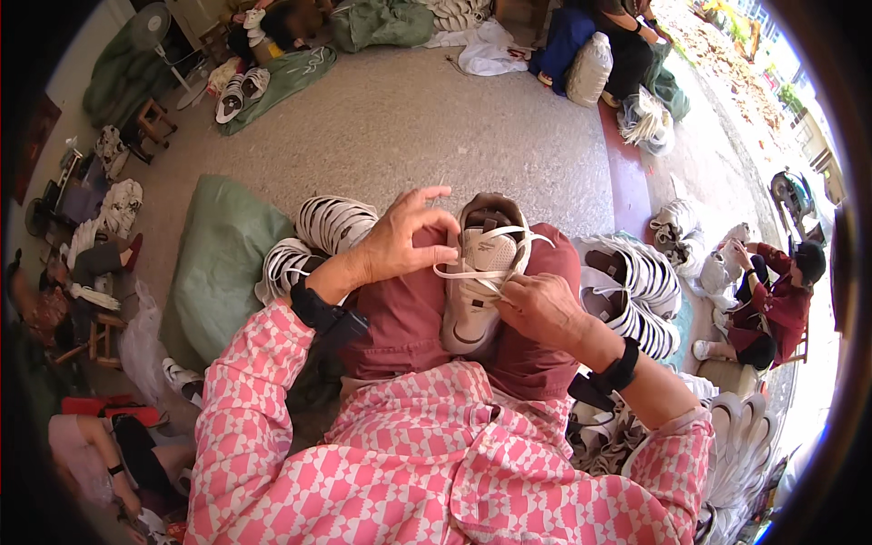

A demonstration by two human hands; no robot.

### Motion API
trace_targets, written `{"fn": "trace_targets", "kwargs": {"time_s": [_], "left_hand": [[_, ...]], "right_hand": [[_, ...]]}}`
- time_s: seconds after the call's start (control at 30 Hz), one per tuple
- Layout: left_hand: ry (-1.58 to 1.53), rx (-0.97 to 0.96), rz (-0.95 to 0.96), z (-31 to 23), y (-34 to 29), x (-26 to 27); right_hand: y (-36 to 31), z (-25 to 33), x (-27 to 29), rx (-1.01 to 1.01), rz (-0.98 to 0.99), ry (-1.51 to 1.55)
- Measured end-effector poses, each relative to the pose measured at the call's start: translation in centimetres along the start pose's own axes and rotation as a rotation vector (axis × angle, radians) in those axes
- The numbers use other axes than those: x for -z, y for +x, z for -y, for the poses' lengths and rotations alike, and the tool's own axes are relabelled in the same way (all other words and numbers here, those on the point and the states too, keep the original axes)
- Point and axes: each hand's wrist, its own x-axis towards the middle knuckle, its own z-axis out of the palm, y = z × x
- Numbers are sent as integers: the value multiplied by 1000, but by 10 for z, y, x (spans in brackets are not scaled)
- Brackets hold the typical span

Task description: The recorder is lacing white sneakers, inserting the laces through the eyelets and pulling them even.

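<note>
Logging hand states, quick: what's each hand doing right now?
Left hand: partly curled beside the lace; whether it grips cannot be told.
Right hand: closed, holding the lace.

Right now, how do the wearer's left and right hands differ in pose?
The left hand is by the shoe's left side with its outer fingers extended; the right hand is by its right side, fingers curled. The left hand is nearer the ankle opening, the right hand nearer the toe. Both are at the laces and wear dark wristbands.

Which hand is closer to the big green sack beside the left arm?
Left: the left hand is nearer, with the green sack off to its left; the right hand is farther, right of the shoe.
</note>
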Motion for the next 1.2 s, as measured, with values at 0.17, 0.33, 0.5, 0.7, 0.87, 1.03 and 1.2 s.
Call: {"fn": "trace_targets", "kwargs": {"time_s": [0.17,0.33,0.5,0.7,0.87,1.03,1.2], "left_hand": [[-63,53,-73,0,40,-18],[14,79,26,14,57,-38],[-43,85,2,13,56,-51],[54,196,-30,-2,65,-58],[32,169,-78,6,59,-60],[-102,133,-81,19,55,-60],[-1233,391,-145,24,59,-48]], "right_hand": [[1,-2,3,-38,12,46],[1,-2,-2,-78,-8,38],[1,-3,-2,-65,-31,86],[21,17,-6,75,-84,-92],[22,15,14,31,-67,53],[39,-40,36,-586,-380,296],[42,-99,-3,-565,-153,635]]}}
